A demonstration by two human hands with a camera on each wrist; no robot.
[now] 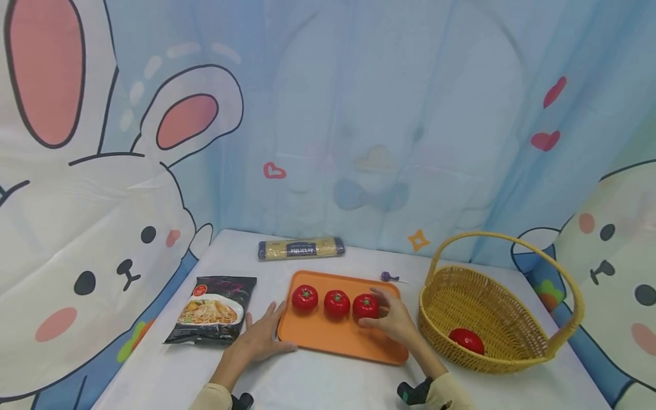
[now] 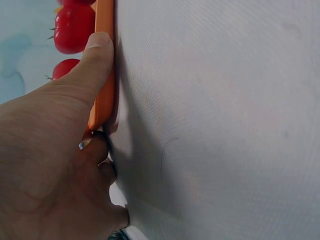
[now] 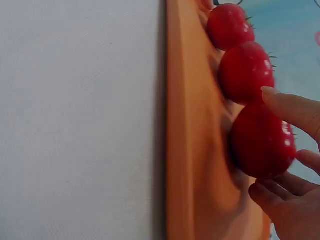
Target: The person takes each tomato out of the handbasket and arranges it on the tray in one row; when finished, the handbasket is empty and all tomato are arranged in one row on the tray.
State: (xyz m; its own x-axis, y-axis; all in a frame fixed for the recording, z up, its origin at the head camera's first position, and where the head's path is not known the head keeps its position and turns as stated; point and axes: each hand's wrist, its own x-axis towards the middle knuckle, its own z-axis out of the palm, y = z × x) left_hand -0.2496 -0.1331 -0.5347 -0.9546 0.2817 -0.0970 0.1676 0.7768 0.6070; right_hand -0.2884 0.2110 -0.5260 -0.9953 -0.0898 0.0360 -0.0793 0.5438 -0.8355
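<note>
Three red tomatoes stand in a row on an orange tray [image 1: 338, 345]: the left tomato [image 1: 304, 298], the middle tomato [image 1: 336, 304] and the right tomato [image 1: 365, 307]. My right hand [image 1: 393, 320] holds the right tomato between thumb and fingers; in the right wrist view the thumb lies against one side of this tomato [image 3: 262, 142] and fingers against the other. At the tray's left front corner, my left hand [image 1: 260, 337] touches the rim. Its thumb lies along the tray's front side [image 2: 104, 100] in the left wrist view, with the other fingers round the corner, partly hidden.
A yellow wicker basket [image 1: 482, 367] with a tall handle stands on the right, holding a red tomato [image 1: 467, 340]. On the left lies a black noodle packet [image 1: 212, 310]. Behind the tray are a pasta packet [image 1: 301, 249] and a small purple object [image 1: 389, 277].
</note>
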